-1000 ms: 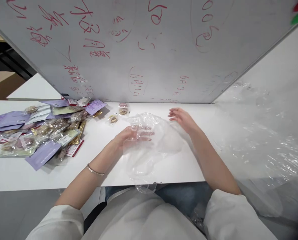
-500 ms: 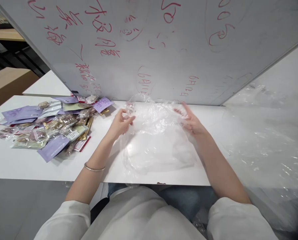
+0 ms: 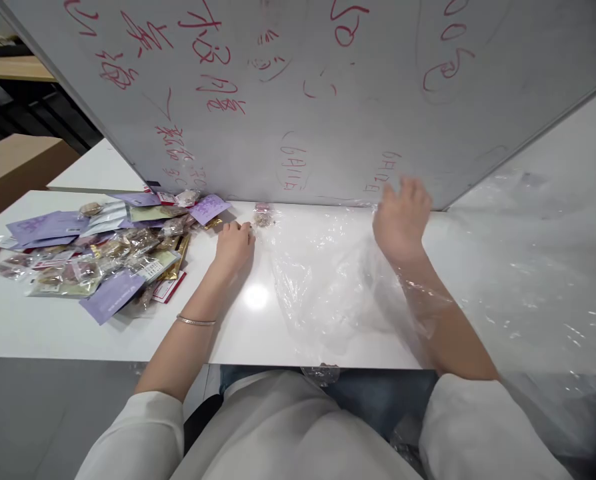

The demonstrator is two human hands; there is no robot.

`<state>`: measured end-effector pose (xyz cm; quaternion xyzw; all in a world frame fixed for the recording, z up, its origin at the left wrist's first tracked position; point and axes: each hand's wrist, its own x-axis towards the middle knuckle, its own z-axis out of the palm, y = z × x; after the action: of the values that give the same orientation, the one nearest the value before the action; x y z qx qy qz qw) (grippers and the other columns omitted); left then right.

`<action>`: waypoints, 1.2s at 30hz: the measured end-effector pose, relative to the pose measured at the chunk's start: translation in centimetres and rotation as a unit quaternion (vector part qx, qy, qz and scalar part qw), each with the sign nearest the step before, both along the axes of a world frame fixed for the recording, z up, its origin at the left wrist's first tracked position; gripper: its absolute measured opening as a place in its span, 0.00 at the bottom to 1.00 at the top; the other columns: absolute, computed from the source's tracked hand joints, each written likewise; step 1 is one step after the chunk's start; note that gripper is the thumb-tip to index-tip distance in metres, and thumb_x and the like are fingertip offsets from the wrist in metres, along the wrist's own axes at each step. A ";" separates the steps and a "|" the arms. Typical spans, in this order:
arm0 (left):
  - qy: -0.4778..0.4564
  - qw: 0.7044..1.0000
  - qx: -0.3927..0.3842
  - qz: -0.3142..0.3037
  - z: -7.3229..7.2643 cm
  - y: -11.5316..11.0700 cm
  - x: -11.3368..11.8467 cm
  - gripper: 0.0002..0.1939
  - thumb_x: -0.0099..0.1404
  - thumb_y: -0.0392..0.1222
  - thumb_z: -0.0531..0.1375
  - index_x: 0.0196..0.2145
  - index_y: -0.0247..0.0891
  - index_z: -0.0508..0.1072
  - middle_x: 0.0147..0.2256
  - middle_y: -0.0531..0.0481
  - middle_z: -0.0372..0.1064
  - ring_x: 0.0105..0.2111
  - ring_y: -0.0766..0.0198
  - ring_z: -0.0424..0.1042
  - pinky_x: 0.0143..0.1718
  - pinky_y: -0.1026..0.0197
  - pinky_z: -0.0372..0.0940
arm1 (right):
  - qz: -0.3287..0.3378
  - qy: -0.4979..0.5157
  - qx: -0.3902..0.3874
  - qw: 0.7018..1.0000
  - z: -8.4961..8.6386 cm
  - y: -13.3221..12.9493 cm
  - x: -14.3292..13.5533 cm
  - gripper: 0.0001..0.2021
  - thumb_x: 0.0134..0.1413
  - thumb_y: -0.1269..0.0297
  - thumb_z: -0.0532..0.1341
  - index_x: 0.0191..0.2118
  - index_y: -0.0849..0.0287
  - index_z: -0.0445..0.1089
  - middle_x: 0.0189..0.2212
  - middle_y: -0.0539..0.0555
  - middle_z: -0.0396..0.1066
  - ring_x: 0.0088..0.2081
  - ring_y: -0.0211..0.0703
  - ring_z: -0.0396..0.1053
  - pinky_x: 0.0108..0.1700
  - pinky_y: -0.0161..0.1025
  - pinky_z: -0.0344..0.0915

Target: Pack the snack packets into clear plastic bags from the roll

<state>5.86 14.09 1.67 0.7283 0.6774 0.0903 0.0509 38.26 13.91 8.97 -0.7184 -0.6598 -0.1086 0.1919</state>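
A clear plastic bag (image 3: 323,287) lies crumpled across the white table in front of me, its film reaching over my right forearm. My right hand (image 3: 403,217) is raised in front of the whiteboard at the bag's far right, back of the hand toward me. Its fingers are a little apart and blurred, with nothing visible in them. To the left of the bag, my left hand (image 3: 235,245) rests on the table with bent fingers, apart from the film and apparently holding nothing. A small clear packet with reddish-brown contents (image 3: 263,215) lies just beyond its fingertips.
Left on the table (image 3: 23,327) is a heap of small packets and purple sachets (image 3: 111,293). The whiteboard (image 3: 338,120) with red writing stands along the back edge. More clear plastic film (image 3: 533,287) spreads at the right. A cardboard box (image 3: 18,170) is at far left.
Both hands have let go of the bag they held up between them. The bag has sunk toward me and right. My right hand has moved up and right; my left has lowered to the table.
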 end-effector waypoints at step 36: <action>-0.193 0.856 -0.205 -0.433 0.8 -6.1 5.9 0.27 0.61 0.41 0.61 0.58 0.36 0.70 0.51 0.41 0.67 0.45 0.55 0.71 0.53 0.53 0.63 | 0.304 0.385 -0.273 0.828 -5.1 13.5 -18.9 0.10 0.69 0.64 0.53 0.52 0.59 0.60 0.49 0.60 0.71 0.43 0.40 0.69 0.45 0.35 0.66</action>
<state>11.79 8.01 2.50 0.8889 0.2737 0.0573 0.3630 19.32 27.37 3.89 -0.4880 -0.7205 0.4249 0.2493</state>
